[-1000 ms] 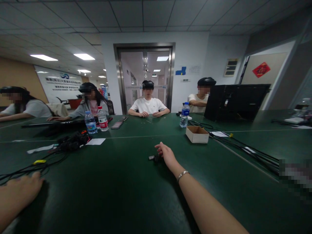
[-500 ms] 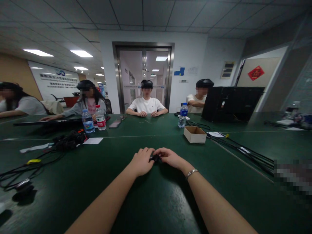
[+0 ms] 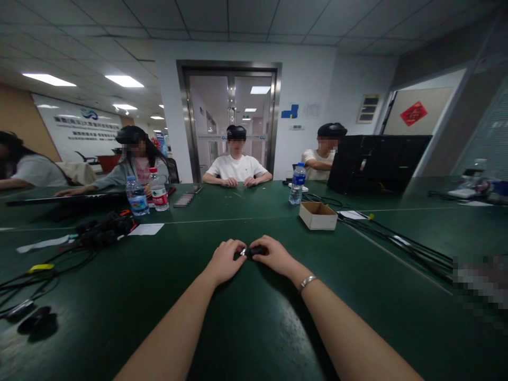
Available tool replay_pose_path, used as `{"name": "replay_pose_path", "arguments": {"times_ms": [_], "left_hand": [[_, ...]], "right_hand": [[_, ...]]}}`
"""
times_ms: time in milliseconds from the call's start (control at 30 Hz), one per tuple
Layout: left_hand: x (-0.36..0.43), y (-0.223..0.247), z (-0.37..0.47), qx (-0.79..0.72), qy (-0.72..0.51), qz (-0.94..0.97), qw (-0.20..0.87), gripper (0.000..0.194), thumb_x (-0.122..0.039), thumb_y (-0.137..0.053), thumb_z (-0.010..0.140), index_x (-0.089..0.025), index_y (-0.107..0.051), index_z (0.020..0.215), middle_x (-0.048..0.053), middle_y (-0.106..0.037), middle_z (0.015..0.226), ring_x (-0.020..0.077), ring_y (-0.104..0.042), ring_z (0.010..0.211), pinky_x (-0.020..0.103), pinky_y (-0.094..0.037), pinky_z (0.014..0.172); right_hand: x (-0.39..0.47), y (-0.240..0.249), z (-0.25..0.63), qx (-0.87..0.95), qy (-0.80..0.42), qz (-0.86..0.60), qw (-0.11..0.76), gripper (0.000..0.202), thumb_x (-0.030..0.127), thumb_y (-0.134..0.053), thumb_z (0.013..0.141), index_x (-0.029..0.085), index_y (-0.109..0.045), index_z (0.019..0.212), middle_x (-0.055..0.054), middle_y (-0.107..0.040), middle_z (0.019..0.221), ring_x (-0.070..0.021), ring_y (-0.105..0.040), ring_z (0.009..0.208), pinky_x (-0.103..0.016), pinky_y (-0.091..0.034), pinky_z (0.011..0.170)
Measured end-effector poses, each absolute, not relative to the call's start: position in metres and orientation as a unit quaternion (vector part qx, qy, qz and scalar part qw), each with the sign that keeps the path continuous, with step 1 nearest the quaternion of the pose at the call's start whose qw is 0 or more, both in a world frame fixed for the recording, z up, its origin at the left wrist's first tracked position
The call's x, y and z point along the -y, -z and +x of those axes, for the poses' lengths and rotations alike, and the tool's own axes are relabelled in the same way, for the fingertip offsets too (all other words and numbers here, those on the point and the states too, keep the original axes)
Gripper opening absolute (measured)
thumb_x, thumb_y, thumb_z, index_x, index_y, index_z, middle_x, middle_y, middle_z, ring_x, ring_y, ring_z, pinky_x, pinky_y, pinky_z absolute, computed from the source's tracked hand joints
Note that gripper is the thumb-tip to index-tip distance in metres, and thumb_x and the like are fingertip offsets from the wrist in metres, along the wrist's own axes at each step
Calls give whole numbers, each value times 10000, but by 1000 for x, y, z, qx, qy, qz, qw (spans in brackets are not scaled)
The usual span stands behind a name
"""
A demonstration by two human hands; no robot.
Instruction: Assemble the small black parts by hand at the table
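Note:
Low over the green table (image 3: 254,307), my left hand (image 3: 226,260) pinches a small shiny silver piece (image 3: 243,252) between thumb and fingers. Close beside it, my right hand (image 3: 277,255) is closed on a small black object (image 3: 257,251), its kind too small to make out. A narrow gap separates the two pieces. Both wrists rest near the tabletop, and a silver bracelet (image 3: 308,282) circles my right one. The curled fingers hide part of each piece.
An open cardboard box (image 3: 317,221) stands ahead on the right, near black cables (image 3: 405,248) and a water bottle (image 3: 297,185). Leftward lie a black cable bundle (image 3: 103,228), white paper (image 3: 146,229) and two bottles. People in headsets sit across the table.
My hands have drawn slightly apart. The dark item between them now shows as a silver piece in the left and a black object in the right. The view has shifted a little.

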State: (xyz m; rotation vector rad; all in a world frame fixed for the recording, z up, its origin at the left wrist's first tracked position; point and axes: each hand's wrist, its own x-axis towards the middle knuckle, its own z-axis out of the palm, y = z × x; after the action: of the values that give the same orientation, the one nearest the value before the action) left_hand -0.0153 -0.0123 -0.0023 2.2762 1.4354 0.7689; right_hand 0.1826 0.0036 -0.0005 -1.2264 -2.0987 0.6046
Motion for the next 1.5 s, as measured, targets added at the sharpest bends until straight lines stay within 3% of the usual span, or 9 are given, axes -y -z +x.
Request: {"name": "replay_pose_path", "arguments": {"times_ms": [267, 500, 800, 1133, 1500], "left_hand": [[10, 6, -15, -493, -353, 747, 273, 243, -308, -539, 816, -228, -586, 1041, 40, -648, 988, 190, -593, 927, 327, -461, 842], [3, 11, -15, -478, -392, 716, 325, 171, -315, -560, 804, -215, -618, 931, 31, -663, 926, 171, -614, 874, 303, -474, 816], [5, 7, -16, -492, -390, 701, 340, 233, -377, -517, 823, -211, -638, 933, 38, -675, 934, 182, -616, 878, 302, -468, 799], [2, 9, -17, -516, -375, 704, 313, 361, -491, -424, 858, -195, -629, 879, 20, -663, 787, 165, -600, 743, 278, -445, 715], [-2, 15, -17, -503, -390, 701, 321, 341, -490, -431, 860, -203, -611, 901, 7, -658, 754, 156, -610, 727, 271, -444, 702]], "right_hand": [[-6, 8, 180, 807, -192, -463, 313, 292, 120, -600, 779, 203, -657, 1053, -51, -566, 971, -162, -558, 874, -316, -454, 823], [-4, 9, 176, 795, -191, -460, 346, 317, 147, -648, 735, 204, -627, 1046, -41, -604, 976, -162, -559, 867, -320, -447, 819], [-2, 7, 176, 785, -215, -459, 356, 247, 182, -644, 737, 208, -634, 983, -24, -630, 962, -158, -553, 853, -309, -436, 797], [-1, 8, 175, 793, -212, -447, 356, 258, 228, -633, 766, 220, -624, 1024, -23, -619, 1000, -148, -550, 829, -314, -440, 799], [0, 5, 174, 788, -209, -454, 361, 263, 192, -641, 743, 208, -635, 1006, -22, -628, 966, -145, -550, 829, -300, -441, 792]]}}
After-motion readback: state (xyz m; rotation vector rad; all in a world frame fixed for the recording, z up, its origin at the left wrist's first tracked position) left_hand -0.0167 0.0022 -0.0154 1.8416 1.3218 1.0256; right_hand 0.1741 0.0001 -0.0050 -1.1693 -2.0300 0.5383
